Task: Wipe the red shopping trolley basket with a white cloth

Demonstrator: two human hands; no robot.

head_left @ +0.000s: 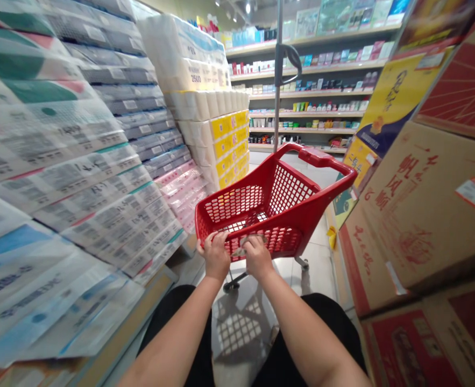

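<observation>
A red plastic shopping cart (289, 209) with lattice sides stands in front of me, turned at an angle. No goods show inside its basket. My left hand (216, 255) is closed over the near corner of the rim, fingers curled over the edge. Beside it, my right hand (257, 257) presses a small greyish cloth (239, 249) against the lattice of the near side. Most of that cloth is hidden under the fingers. A grey pole (277, 102) with a dark curved hook rises behind the basket; where it is fixed is hidden.
Wrapped paper packs (112, 199) are piled high along the left. Further back stand toilet roll packs (205, 107). Cardboard boxes (431, 199) are stacked close on the right. Shelves of small goods (310, 95) line the back. The cart's wheels (232, 287) rest on the tiled floor (237, 328).
</observation>
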